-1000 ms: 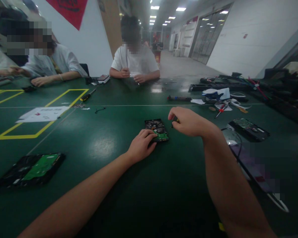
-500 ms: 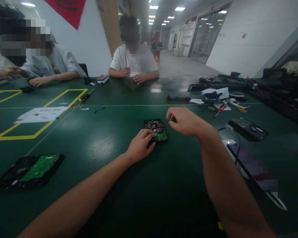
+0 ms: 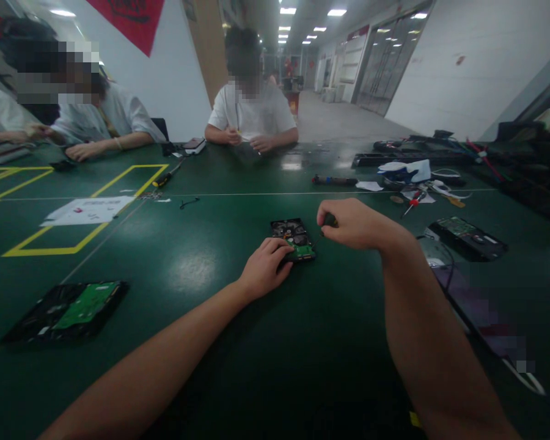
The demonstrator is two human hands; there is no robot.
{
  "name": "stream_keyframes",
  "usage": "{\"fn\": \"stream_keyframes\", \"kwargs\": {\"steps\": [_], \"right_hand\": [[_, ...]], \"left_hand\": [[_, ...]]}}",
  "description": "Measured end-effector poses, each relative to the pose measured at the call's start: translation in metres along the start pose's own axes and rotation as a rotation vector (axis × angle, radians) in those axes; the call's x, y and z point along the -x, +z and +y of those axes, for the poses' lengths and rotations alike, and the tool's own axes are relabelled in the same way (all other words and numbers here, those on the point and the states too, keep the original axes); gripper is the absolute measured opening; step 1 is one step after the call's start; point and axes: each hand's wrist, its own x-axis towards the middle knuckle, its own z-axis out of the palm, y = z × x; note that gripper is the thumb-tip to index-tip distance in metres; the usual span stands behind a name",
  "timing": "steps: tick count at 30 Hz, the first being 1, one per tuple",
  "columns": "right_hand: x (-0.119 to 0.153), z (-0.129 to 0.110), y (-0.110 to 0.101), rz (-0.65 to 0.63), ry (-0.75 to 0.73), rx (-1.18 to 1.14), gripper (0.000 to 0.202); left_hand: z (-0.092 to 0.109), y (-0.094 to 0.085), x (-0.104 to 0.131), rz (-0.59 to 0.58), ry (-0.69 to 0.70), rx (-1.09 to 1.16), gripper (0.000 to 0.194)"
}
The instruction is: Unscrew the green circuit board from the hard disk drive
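Near the table's middle lies a hard drive [image 3: 294, 230], its black casing and green circuit board facing up. My left hand [image 3: 266, 266] is closed on its near left side, fingers over the board and thumb at the near edge. Just right of the drive, my right hand [image 3: 355, 223] is wrapped around the dark handle of a screwdriver [image 3: 330, 221]. The wrist is bent and the handle points down toward the drive's right side. The screwdriver's tip is too faint to make out.
Another hard drive [image 3: 85, 305] lies at the left, and one more [image 3: 468, 237] at the right near a phone-like slab [image 3: 476, 305]. Farther back are a yellow-black screwdriver [image 3: 165, 177], paper sheets [image 3: 88, 209], a red screwdriver [image 3: 413, 203] and a dark cylindrical tool [image 3: 334, 180]. People sit across the table.
The whole view has shifted, so things appear slightly farther right. My right hand has turned a little with the screwdriver, showing more of its dark handle. My left hand stays on the hard drive.
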Motion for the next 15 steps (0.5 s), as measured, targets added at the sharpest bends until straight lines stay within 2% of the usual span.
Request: {"fn": "stream_keyframes", "kwargs": {"steps": [4,7,8,10,12,15], "right_hand": [[-0.001,-0.002,0.000,0.044,0.043,0.028,0.001],[-0.005,-0.001,0.006,0.087,0.078,0.068,0.013],[-0.005,-0.001,0.008,0.092,0.075,0.061,0.011],[-0.006,0.000,0.010,0.091,0.017,0.025,0.002],[-0.006,0.001,0.010,0.079,-0.050,-0.015,0.014],[-0.004,0.001,0.008,0.056,-0.077,-0.048,0.016]], "left_hand": [[0.000,0.001,0.000,0.008,0.003,-0.002,0.034],[0.000,0.001,0.001,0.002,-0.003,-0.004,0.033],[0.000,0.001,0.001,-0.001,-0.004,-0.006,0.033],[0.000,0.001,0.001,-0.004,-0.003,-0.010,0.034],[0.000,0.000,0.000,-0.004,-0.001,-0.013,0.034],[0.000,0.000,0.000,-0.006,0.001,-0.012,0.034]]}}
